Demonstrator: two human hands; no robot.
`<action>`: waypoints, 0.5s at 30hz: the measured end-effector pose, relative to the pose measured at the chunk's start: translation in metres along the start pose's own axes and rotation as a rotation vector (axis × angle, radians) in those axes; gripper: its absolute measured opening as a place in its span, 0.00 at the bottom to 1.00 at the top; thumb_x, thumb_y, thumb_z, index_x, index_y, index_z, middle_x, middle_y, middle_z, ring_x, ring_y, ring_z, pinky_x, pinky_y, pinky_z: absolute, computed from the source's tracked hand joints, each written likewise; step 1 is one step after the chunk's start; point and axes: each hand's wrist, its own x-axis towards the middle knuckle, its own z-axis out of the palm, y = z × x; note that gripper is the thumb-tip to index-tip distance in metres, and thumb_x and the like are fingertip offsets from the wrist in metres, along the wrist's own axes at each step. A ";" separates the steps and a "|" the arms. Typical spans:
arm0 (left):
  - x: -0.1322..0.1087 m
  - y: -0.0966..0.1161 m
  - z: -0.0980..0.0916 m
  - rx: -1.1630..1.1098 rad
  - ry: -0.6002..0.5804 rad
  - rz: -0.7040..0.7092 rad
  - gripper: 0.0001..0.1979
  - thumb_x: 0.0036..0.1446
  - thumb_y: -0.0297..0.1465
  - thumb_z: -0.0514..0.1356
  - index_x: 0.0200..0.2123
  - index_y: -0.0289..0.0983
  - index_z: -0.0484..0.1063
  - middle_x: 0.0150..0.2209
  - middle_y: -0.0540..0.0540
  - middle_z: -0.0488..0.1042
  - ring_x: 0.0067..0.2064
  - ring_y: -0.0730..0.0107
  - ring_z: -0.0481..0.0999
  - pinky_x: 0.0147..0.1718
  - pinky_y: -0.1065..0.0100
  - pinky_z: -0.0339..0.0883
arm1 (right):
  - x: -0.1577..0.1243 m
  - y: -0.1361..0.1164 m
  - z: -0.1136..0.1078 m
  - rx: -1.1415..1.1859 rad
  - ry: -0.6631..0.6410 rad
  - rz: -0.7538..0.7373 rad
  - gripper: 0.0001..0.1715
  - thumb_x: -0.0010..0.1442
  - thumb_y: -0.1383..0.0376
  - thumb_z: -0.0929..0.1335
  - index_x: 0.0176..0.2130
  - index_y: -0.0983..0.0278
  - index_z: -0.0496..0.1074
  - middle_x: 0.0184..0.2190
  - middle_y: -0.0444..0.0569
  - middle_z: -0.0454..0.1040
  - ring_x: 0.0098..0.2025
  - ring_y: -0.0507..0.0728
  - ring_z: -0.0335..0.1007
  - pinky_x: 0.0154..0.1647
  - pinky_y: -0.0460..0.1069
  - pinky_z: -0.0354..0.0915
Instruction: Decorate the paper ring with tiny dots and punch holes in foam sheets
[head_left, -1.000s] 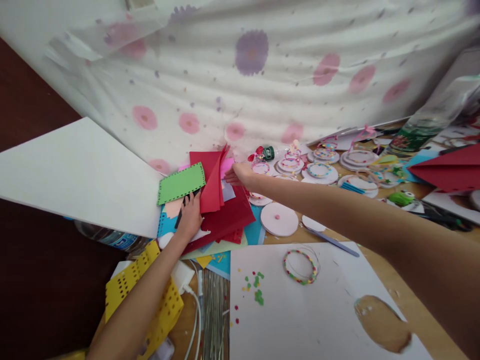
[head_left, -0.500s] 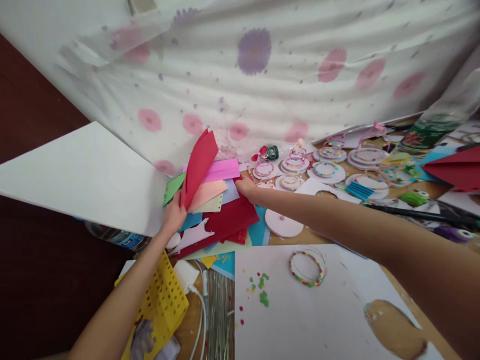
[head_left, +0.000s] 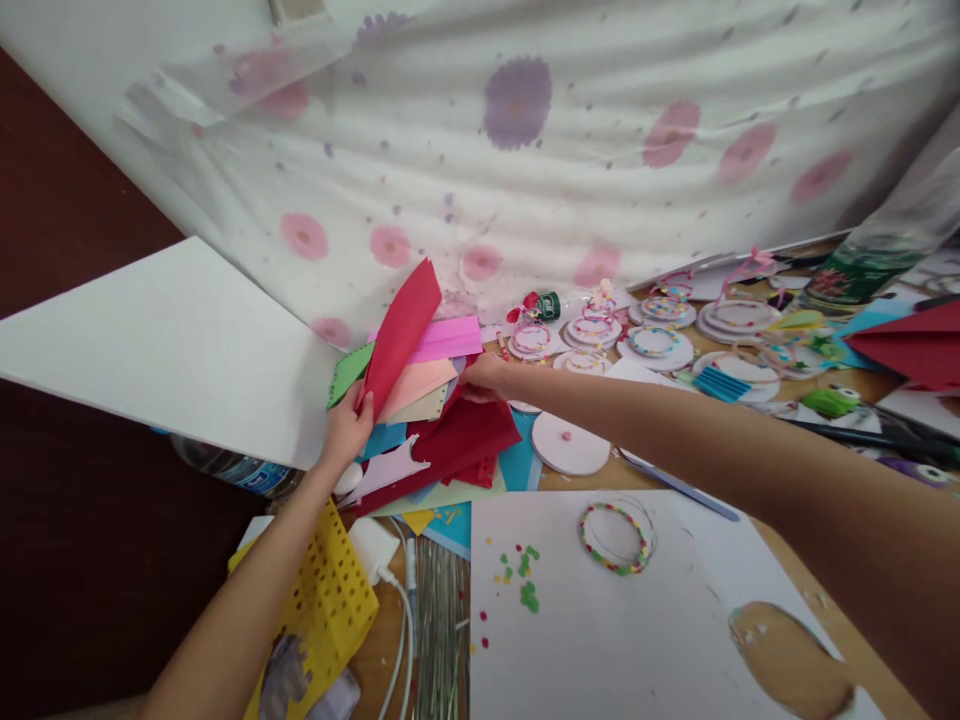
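Observation:
A loose stack of coloured paper sheets (head_left: 450, 440) lies at the back of the table, against a flowered cloth. My left hand (head_left: 346, 432) grips the near edge of a red sheet (head_left: 401, 325) and holds it lifted upright, with a green punched sheet (head_left: 346, 374) behind it. Under the raised sheet show a pink sheet (head_left: 448, 338), a peach one (head_left: 414, 384) and a pale one. My right hand (head_left: 484, 374) reaches in from the right and its fingers pinch the edge of those sheets in the stack.
A big white board (head_left: 150, 350) lies at the left over a plastic bottle. White paper (head_left: 600, 620) with a beaded ring (head_left: 616, 537) and coloured bits is in front. White discs with bead rings (head_left: 652, 345) crowd the back right. A yellow punched sheet (head_left: 322, 600) and a charger cable lie near left.
My left hand went from pressing flat on the stack to lifting the red sheet upright. My right hand drew back slightly and took hold of the sheets uncovered beneath.

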 end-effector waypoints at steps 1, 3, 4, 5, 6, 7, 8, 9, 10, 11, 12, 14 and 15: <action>-0.001 0.003 0.001 0.006 -0.011 0.010 0.20 0.63 0.38 0.50 0.51 0.33 0.71 0.47 0.36 0.78 0.50 0.51 0.77 0.50 0.58 0.69 | -0.001 -0.002 0.002 0.021 -0.014 -0.013 0.19 0.65 0.60 0.67 0.53 0.66 0.67 0.50 0.53 0.70 0.47 0.58 0.71 0.45 0.57 0.71; -0.003 0.008 0.003 0.014 -0.036 0.039 0.20 0.62 0.38 0.51 0.49 0.32 0.73 0.46 0.36 0.79 0.50 0.51 0.77 0.50 0.58 0.68 | -0.005 -0.007 0.006 0.063 -0.027 -0.057 0.19 0.65 0.60 0.67 0.53 0.66 0.67 0.50 0.53 0.70 0.47 0.58 0.71 0.45 0.57 0.71; -0.003 0.011 0.005 0.015 -0.052 0.057 0.19 0.62 0.38 0.51 0.48 0.33 0.73 0.46 0.37 0.79 0.50 0.52 0.77 0.51 0.59 0.67 | -0.007 -0.010 0.008 0.081 -0.031 -0.079 0.19 0.65 0.60 0.66 0.53 0.65 0.67 0.50 0.53 0.70 0.47 0.58 0.71 0.45 0.57 0.71; -0.004 0.013 0.006 0.014 -0.070 0.079 0.19 0.63 0.38 0.51 0.49 0.34 0.73 0.46 0.39 0.79 0.50 0.54 0.76 0.51 0.60 0.67 | -0.008 -0.012 0.008 0.096 -0.035 -0.096 0.18 0.65 0.60 0.66 0.53 0.65 0.67 0.50 0.53 0.70 0.46 0.58 0.71 0.45 0.56 0.71; -0.004 0.015 0.006 0.010 -0.089 0.101 0.19 0.63 0.37 0.51 0.50 0.35 0.72 0.47 0.40 0.78 0.51 0.56 0.76 0.52 0.61 0.66 | -0.009 -0.013 0.009 0.107 -0.041 -0.105 0.18 0.65 0.60 0.66 0.52 0.66 0.68 0.50 0.53 0.70 0.46 0.57 0.71 0.45 0.56 0.71; -0.004 0.017 0.007 0.007 -0.109 0.121 0.18 0.63 0.36 0.51 0.51 0.36 0.71 0.49 0.41 0.78 0.51 0.57 0.76 0.52 0.61 0.66 | -0.009 -0.014 0.008 0.114 -0.049 -0.107 0.18 0.65 0.60 0.66 0.52 0.66 0.68 0.50 0.52 0.71 0.46 0.57 0.71 0.44 0.56 0.71; -0.004 0.018 0.007 0.005 -0.129 0.136 0.18 0.63 0.36 0.51 0.52 0.36 0.71 0.50 0.42 0.77 0.52 0.58 0.75 0.53 0.61 0.66 | -0.009 -0.014 0.008 0.118 -0.056 -0.105 0.18 0.65 0.60 0.66 0.52 0.66 0.68 0.49 0.52 0.71 0.45 0.57 0.72 0.44 0.56 0.71; -0.004 0.019 0.007 0.005 -0.147 0.146 0.18 0.63 0.35 0.51 0.53 0.36 0.70 0.50 0.42 0.77 0.52 0.58 0.75 0.53 0.61 0.65 | -0.008 -0.015 0.006 0.118 -0.060 -0.099 0.18 0.65 0.60 0.66 0.52 0.66 0.68 0.49 0.52 0.71 0.45 0.57 0.72 0.44 0.56 0.71; -0.004 0.020 0.007 0.007 -0.163 0.151 0.19 0.63 0.34 0.51 0.53 0.36 0.70 0.51 0.41 0.76 0.52 0.57 0.75 0.53 0.60 0.65 | -0.006 -0.015 0.004 0.116 -0.058 -0.095 0.18 0.65 0.60 0.66 0.52 0.66 0.68 0.48 0.52 0.71 0.45 0.57 0.72 0.44 0.55 0.71; -0.004 0.020 0.007 0.011 -0.178 0.151 0.19 0.64 0.34 0.50 0.54 0.36 0.70 0.51 0.41 0.76 0.52 0.57 0.75 0.53 0.59 0.65 | -0.004 -0.015 0.001 0.114 -0.052 -0.095 0.17 0.65 0.60 0.66 0.51 0.66 0.68 0.48 0.52 0.71 0.44 0.57 0.72 0.43 0.55 0.71; -0.004 0.021 0.007 0.015 -0.196 0.151 0.19 0.64 0.35 0.49 0.54 0.36 0.69 0.51 0.41 0.76 0.52 0.56 0.75 0.53 0.58 0.65 | -0.001 -0.016 -0.002 0.112 -0.042 -0.098 0.17 0.65 0.60 0.66 0.51 0.66 0.68 0.48 0.52 0.72 0.44 0.56 0.72 0.43 0.55 0.71; -0.005 0.021 0.010 0.021 -0.247 0.157 0.20 0.63 0.36 0.51 0.55 0.37 0.69 0.53 0.40 0.75 0.55 0.55 0.73 0.55 0.57 0.63 | 0.004 -0.016 -0.008 0.109 -0.019 -0.114 0.17 0.66 0.59 0.65 0.50 0.66 0.69 0.46 0.51 0.72 0.41 0.55 0.72 0.41 0.53 0.72; -0.006 0.020 0.012 0.023 -0.280 0.164 0.21 0.61 0.37 0.54 0.56 0.37 0.68 0.55 0.40 0.74 0.58 0.53 0.70 0.57 0.56 0.61 | 0.006 -0.016 -0.009 0.105 -0.011 -0.126 0.17 0.66 0.58 0.65 0.50 0.66 0.69 0.45 0.51 0.72 0.40 0.55 0.72 0.40 0.53 0.72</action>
